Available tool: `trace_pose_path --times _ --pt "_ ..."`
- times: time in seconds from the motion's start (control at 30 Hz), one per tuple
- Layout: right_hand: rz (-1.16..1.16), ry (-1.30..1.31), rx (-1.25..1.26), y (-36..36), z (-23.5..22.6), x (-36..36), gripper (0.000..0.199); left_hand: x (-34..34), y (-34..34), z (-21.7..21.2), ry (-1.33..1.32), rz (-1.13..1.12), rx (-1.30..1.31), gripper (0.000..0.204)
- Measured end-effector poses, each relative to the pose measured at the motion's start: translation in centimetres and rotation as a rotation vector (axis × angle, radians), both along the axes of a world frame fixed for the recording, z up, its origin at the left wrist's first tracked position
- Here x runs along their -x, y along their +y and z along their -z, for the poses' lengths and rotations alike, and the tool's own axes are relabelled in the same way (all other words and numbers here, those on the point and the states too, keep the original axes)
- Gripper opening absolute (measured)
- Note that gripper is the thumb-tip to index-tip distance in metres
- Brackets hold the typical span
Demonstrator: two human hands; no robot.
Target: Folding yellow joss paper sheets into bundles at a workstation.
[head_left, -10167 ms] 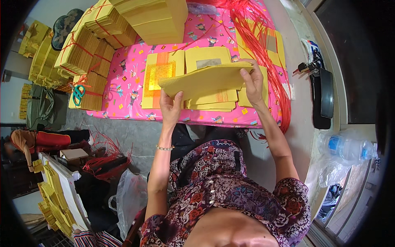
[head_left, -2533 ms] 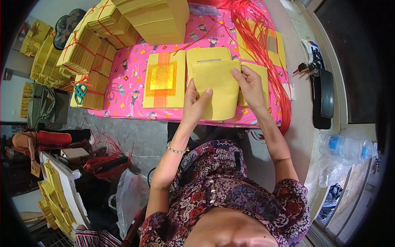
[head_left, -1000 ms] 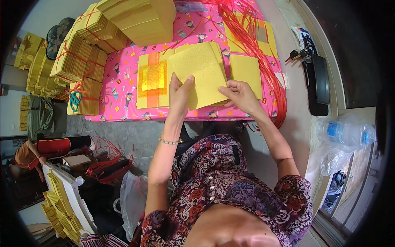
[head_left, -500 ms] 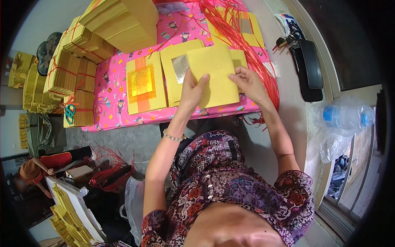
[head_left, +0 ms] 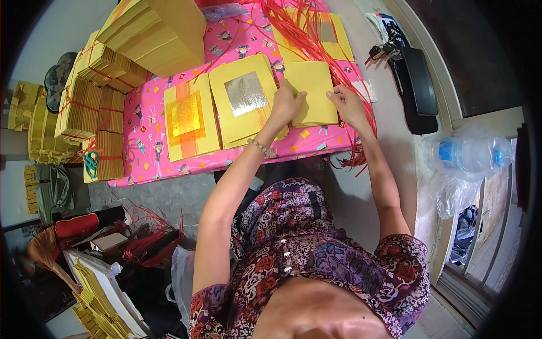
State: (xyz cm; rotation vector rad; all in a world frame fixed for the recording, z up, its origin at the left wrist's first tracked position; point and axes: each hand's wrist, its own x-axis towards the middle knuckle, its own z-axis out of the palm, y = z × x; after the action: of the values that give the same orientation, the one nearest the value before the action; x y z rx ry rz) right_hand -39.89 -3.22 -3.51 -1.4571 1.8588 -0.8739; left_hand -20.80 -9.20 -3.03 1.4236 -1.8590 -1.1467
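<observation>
Hands point(head_left: 316, 104) flanking plain yellow paper stack point(head_left: 311, 90)

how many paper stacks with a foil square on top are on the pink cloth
2: a gold-foil stack at the left and a silver-foil stack beside the left hand. Others may be hidden under the red strings.
</observation>
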Motion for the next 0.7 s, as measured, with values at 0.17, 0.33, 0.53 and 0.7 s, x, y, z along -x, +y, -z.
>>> trace_pose_path --times 0.17,0.33,0.53,0.7 --pt "0.003 0.074 0.03 -0.3 1.8 0.5 0.03 0.6 0.4 0.0 -0.113 -0.011 -0.033 0.05" --pt "0.008 0.17 0.057 -0.3 1.7 -0.1 0.03 0.9 0.5 0.2 -0.141 -0.041 0.0 0.051" --pt "0.001 0.391 0.076 0.0 0.1 -1.3 0.03 1.3 0.6 0.1 -0.152 -0.087 0.024 0.05" --pt "-0.015 0.447 0.027 0.0 -0.5 -1.5 0.03 1.3 0.6 0.4 -0.157 -0.089 0.041 0.052"
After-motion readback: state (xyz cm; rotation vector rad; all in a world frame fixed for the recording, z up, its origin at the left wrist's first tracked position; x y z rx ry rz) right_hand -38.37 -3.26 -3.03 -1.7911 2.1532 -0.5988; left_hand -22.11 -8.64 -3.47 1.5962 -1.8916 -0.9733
